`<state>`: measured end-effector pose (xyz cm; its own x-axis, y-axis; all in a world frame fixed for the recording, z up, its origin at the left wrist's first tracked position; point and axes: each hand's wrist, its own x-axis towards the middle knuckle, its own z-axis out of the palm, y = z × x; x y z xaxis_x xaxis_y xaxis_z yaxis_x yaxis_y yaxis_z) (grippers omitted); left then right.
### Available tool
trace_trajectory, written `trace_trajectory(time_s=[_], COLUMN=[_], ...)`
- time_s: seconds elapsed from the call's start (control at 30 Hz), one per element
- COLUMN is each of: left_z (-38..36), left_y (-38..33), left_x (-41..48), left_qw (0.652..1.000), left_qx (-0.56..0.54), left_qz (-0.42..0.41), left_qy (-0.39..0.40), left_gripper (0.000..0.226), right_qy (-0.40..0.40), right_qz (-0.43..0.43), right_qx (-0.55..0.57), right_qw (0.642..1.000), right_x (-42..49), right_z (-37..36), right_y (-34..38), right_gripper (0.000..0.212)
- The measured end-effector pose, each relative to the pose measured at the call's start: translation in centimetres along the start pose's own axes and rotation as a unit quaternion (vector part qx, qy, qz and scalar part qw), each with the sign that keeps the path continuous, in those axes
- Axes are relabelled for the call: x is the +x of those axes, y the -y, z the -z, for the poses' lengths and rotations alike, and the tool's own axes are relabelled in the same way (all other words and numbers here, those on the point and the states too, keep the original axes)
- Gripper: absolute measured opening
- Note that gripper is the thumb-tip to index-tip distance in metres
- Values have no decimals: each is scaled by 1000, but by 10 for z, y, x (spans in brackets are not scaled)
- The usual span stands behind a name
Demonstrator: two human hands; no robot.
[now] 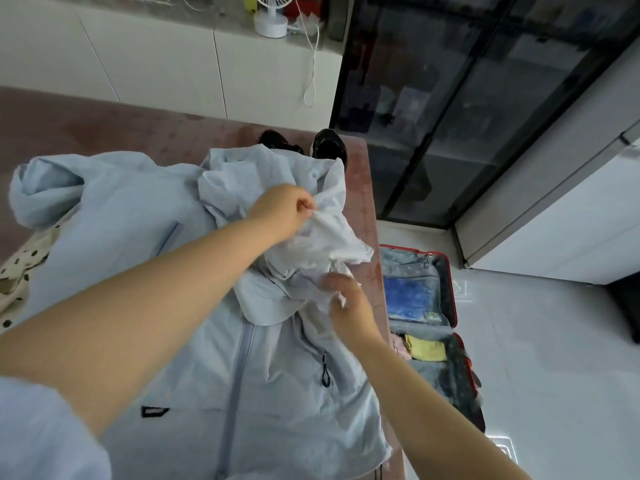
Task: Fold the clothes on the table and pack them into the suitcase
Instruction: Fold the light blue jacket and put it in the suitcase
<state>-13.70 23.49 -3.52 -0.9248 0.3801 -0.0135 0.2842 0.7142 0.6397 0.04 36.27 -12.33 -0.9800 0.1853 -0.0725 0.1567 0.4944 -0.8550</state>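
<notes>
Pale-blue jacket [173, 271] lay spread over the table [104, 126], zip facing up, under both hands. Left hand [287, 211] was curled tight, thumb and fingers pinching the top of a crumpled white garment [329, 244]. Right hand [349, 306], nearer the body than the left, had bent fingers gripping the garment's lower edge. Garment was bunched between the two hands, over the jacket's collar area; could not tell whether it was lifted clear or touching.

Suitcase [451, 292], red-rimmed, lay open on the floor just right of the right hand, beside the table edge. Blue bundle [408, 299] sat in the half level with the right hand; yellow cloth [426, 351] in the half nearer the body. Black shoes [329, 145] stood beyond the left hand at the table's far end, partly hidden by the jacket. Spotted cloth [24, 265] lay well left of the left arm, tucked partly under the jacket. White fan [270, 15] stood on a counter far beyond both hands.
</notes>
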Motion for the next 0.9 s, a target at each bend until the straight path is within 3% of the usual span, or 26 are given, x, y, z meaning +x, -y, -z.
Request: trace_trajectory(time_s=[0.07, 0.13, 0.2, 0.27, 0.33, 0.37, 0.47, 0.53, 0.6, 0.7, 0.77, 0.9], left_z=[18, 35, 47, 55, 59, 62, 82, 102, 117, 120, 116, 105], left_y=[5, 21, 49, 73, 94, 101, 112, 116, 115, 104, 100, 107], left_x=[-8, -20, -34, -53, -74, -86, -116, -118, -106, -80, -59, -37], left_qw=[994, 977, 947, 909, 879, 882, 926, 957, 971, 977, 981, 995], left_qx=[-69, -123, -187, -266, -326, -319, -182, -63, 2, -3, -16, -43], left_qz=[12, 62, 133, 226, 308, 328, 328, 280, 212, 99, 66, 87], left_qy=[-82, -165, -223, -229, -161, -113, -35, -46, -107, -190, -181, 23], left_gripper=[14, 13, 9, 9, 17, 19, 19, 14, 9, 10, 21, 50], right_qy=[-72, -100, -90, -43, 3, 20, 38, 41, 53, 66, 46, -9], right_qz=[-152, -214, -189, -130, -85, -78, -105, -126, -116, -44, 19, 93], right_qx=[163, 315, 380, 379, 349, 323, 227, 185, 127, -5, -71, -204], right_qw=[972, 919, 901, 915, 933, 943, 968, 974, 984, 997, 996, 974], right_x=[13, 28, 40, 48, 54, 56, 65, 71, 77, 75, 76, 101], right_z=[10, 19, 28, 33, 33, 30, 11, -4, -16, -26, -26, -5], right_y=[9, 24, 40, 57, 70, 75, 81, 83, 85, 83, 81, 83], right_gripper=[27, 23, 26, 26, 25, 29, 43, 48, 47, 51, 54, 46])
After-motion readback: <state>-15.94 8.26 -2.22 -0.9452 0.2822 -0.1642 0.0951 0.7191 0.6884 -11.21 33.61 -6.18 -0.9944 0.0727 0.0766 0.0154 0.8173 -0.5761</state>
